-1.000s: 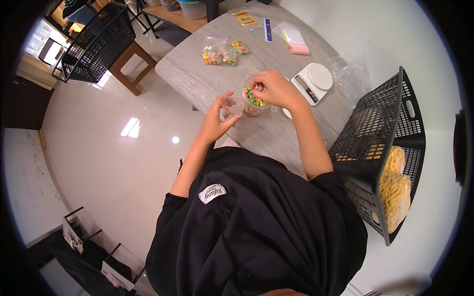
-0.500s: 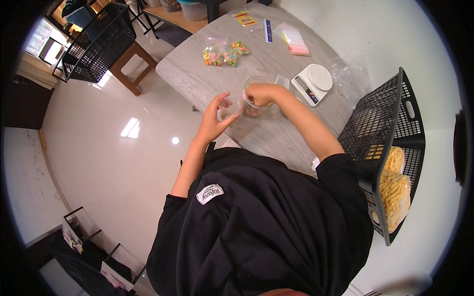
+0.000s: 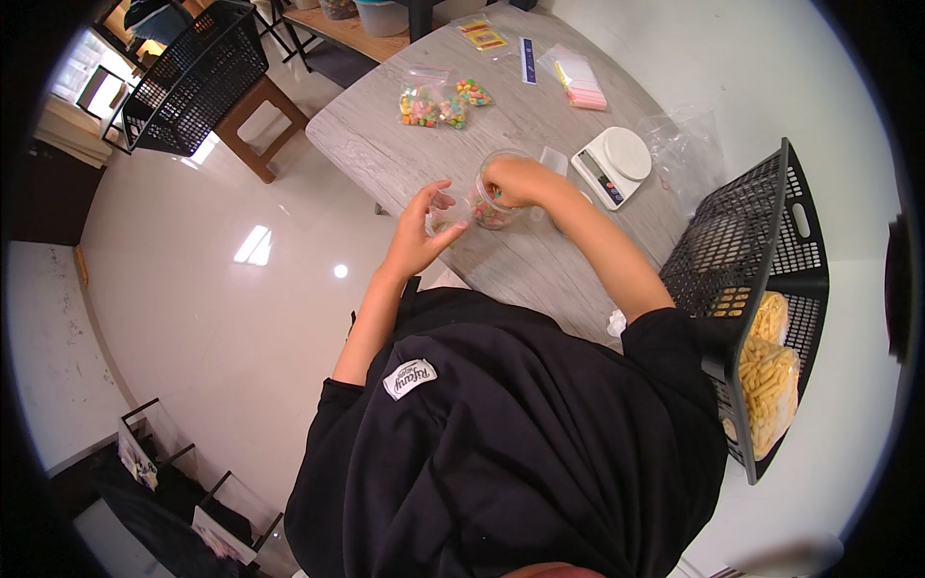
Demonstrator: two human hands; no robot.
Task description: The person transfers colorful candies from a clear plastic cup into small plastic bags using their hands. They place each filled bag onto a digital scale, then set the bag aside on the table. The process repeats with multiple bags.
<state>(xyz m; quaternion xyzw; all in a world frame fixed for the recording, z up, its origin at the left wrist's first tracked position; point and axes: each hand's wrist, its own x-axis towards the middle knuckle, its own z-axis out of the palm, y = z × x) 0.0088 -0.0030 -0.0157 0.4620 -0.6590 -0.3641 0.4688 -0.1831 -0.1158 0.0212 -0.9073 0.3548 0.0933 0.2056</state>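
A clear round tub (image 3: 493, 214) of small colourful candies stands on the grey wood-grain table (image 3: 385, 154). My right hand (image 3: 515, 181) is bent over the tub with its fingertips down inside, so what they pinch is hidden. Just left of the tub, my left hand (image 3: 422, 231) holds a small clear bag (image 3: 440, 214) between thumb and fingers; a few coloured pieces show in it. Both forearms reach out from my black top.
A white kitchen scale (image 3: 613, 164) sits right of the tub, with filled candy bags (image 3: 438, 101), a pink-edged packet (image 3: 578, 82) and empty clear bags (image 3: 686, 144) further back. A black wire basket (image 3: 771, 241) at the right holds yellow snack bags (image 3: 768, 380). Another basket (image 3: 193, 77) rests on a stool.
My right hand has gone from the tub's rim down into the tub. My left hand stays beside it with the small bag.
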